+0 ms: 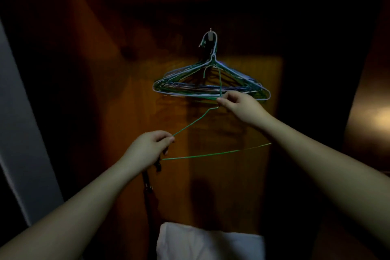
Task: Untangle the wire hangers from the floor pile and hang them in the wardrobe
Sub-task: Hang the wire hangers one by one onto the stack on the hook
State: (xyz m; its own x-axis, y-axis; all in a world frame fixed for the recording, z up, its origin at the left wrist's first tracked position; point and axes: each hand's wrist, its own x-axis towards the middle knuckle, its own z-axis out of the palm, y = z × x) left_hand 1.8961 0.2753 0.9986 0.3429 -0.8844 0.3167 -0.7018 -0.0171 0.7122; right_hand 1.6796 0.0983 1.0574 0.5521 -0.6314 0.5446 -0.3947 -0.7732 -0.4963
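Head view, both hands pinching green hanger, arms outstretched

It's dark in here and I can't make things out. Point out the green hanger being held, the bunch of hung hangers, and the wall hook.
green hanger (211, 154): head view, bottom bar.
bunch of hung hangers (185, 91): head view, lower bars, left.
wall hook (210, 36): head view, hook body.

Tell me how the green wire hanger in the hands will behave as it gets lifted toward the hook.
The green wire hanger is thin wire, so probably light and springy. The left hand and right hand both pinch it, and it looks pulled out of shape, so it likely flexes. Its hook sits among the hung hangers and may snag.
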